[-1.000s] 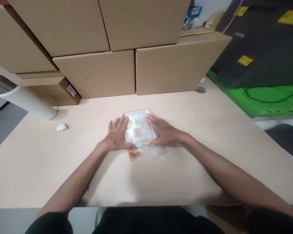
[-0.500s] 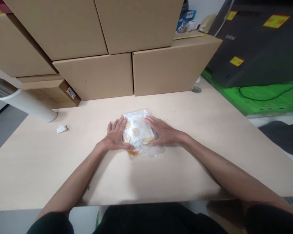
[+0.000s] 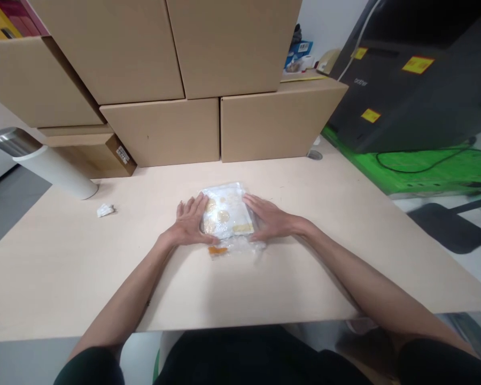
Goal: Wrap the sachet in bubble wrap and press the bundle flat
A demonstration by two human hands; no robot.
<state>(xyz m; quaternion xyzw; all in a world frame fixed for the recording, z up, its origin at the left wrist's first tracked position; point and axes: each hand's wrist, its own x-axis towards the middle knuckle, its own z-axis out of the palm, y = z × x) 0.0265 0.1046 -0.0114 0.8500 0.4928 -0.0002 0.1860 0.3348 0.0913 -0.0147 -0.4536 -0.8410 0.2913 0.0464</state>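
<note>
A white packet with yellow round spots lies flat on the table in clear plastic wrap, whose crumpled loose end sticks out on the near side. An orange patch shows on that wrap. My left hand rests along the packet's left edge, fingers stretched out and thumb at the near left corner. Along the right edge lies my right hand, its fingers also extended and its thumb by the near right corner. Both palms face inward and touch the wrapped packet from the sides. The packet's side edges are partly hidden by the fingers.
Stacked cardboard boxes line the table's back edge. A white bottle with a metal cap stands at the left, near a crumpled white scrap. A dark Brother machine sits on a green base at the right.
The view has shifted slightly. My right hand sits a little further right, its thumb lower on the wrap. The packet and my left hand look nearly unchanged.
</note>
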